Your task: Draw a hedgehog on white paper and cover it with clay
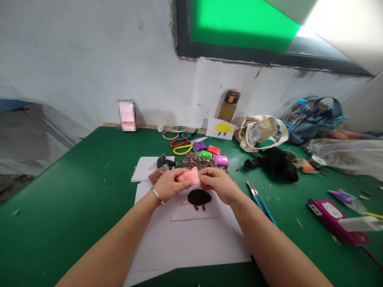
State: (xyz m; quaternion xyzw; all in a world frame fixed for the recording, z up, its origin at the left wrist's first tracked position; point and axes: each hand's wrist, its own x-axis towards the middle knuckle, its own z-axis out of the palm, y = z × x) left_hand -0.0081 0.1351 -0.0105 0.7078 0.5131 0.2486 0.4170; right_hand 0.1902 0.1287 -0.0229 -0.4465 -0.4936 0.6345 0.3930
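A pink packet of soft modelling clay [190, 176] is between my two hands, above white paper. My left hand [168, 184], with a bracelet at the wrist, is closed on its left side. The thumb and fingers of my right hand [220, 184] pinch its right edge. Just below, a small white sheet [185, 215] bears a black oval clay shape [199, 197] with two brown legs and a faint drawn outline. A brown packet [158, 174] lies by my left fingers, with a crumpled black packet [165, 161] behind it.
Behind my hands are a pile of dark seeds [194, 160], purple, red, green and pink packets, scissors [183, 148], and a yellow hedgehog picture [220, 128]. To the right are a blue cutter [263, 205], a magenta glue-gun-like device [335, 221], a black cloth [278, 164] and bags.
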